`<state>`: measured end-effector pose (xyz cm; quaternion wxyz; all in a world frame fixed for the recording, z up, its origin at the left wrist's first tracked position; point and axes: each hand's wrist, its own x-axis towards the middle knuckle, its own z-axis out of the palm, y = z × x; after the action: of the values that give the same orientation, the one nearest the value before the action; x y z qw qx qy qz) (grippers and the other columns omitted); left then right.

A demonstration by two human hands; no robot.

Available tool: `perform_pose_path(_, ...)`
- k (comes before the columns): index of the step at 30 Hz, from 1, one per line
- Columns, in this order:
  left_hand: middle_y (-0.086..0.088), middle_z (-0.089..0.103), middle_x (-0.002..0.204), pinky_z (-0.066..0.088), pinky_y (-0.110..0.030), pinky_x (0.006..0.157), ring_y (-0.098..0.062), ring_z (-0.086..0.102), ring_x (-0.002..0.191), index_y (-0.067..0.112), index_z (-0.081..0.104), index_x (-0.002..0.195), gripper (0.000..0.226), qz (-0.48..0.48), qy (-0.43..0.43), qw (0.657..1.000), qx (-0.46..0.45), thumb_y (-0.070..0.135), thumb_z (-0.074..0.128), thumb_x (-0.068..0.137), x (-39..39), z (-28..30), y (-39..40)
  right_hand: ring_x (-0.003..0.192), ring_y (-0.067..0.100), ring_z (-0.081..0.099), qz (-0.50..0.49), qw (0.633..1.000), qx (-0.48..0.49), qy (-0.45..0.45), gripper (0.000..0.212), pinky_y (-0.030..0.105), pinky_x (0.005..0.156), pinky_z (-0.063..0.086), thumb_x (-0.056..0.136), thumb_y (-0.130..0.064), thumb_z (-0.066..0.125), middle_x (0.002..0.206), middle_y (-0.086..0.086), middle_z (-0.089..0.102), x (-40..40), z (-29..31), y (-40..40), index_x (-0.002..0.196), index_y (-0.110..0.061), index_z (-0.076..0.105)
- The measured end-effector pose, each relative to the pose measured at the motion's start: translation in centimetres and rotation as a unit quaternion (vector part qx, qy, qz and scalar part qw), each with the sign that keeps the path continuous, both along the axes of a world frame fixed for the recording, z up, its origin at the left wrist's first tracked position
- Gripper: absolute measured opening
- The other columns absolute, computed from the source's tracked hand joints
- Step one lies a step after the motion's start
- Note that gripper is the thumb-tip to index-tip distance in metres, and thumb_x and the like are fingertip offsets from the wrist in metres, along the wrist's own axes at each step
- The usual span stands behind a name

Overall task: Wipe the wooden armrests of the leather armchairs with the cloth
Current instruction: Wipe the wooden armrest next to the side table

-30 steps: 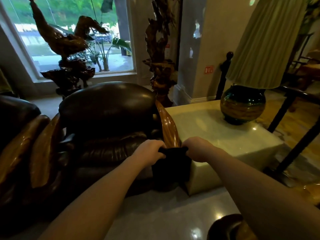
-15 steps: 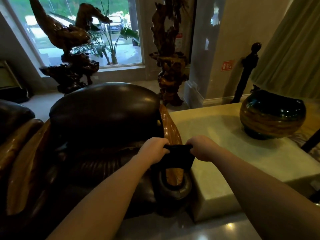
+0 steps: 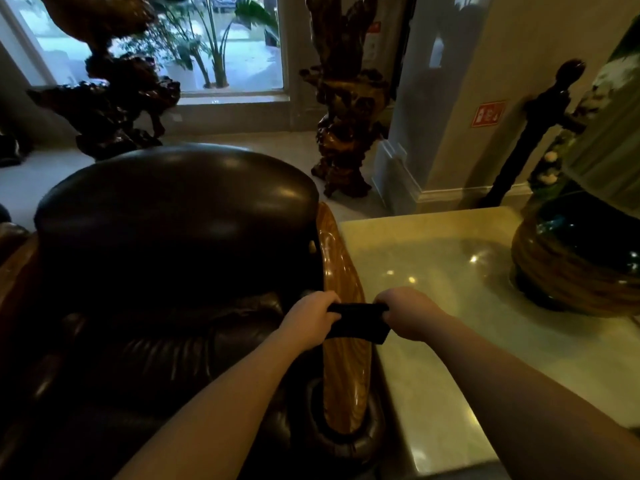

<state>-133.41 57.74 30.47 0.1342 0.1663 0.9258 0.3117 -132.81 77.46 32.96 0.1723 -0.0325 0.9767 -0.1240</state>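
A dark brown leather armchair (image 3: 173, 237) fills the left and centre. Its polished wooden right armrest (image 3: 341, 271) runs from the backrest toward me. A black cloth (image 3: 356, 322) is stretched across the armrest about midway along it. My left hand (image 3: 310, 322) grips the cloth's left end on the seat side. My right hand (image 3: 412, 315) grips its right end on the table side. Below the cloth the bare wood (image 3: 346, 382) shows down to the leather roll at the arm's front.
A pale stone side table (image 3: 450, 358) stands tight against the armrest's right side, with a round glazed lamp base (image 3: 581, 265) on it. Carved wooden sculptures (image 3: 346, 109) stand on the floor behind the chair by the window. Another armrest (image 3: 14, 271) shows at the far left.
Both hands have drawn the cloth up the armrest toward the backrest, baring more wood below it. My view has moved closer and tilted down.
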Motion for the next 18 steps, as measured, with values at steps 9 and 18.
perform_pose_path(9,0.011,0.053,0.097,0.045,-0.020,0.068,-0.006,0.054,0.085,0.031,0.057,0.104,0.013,0.061,-0.081,0.993,0.054,0.028,0.055,0.092,-6.1,-7.1,1.7,0.086,0.022,0.061,-0.044,0.997,-0.061,-0.021,0.025,0.035,0.072,0.051,0.083,-0.015,0.051,0.092,0.002,0.067,-6.2,-7.0,1.6,0.100,-0.023,0.067)
perform_pose_path(18,0.015,0.058,0.100,0.050,-0.017,0.067,-0.001,0.058,0.088,0.041,0.056,0.100,0.014,0.102,-0.191,0.973,0.086,0.030,0.057,0.091,-8.9,-14.7,3.1,0.078,0.020,0.061,-0.051,0.985,-0.136,-0.090,0.016,0.028,0.060,0.041,0.080,-0.023,0.062,0.085,0.004,0.066,-10.6,-15.0,4.1,0.093,-0.019,0.069)
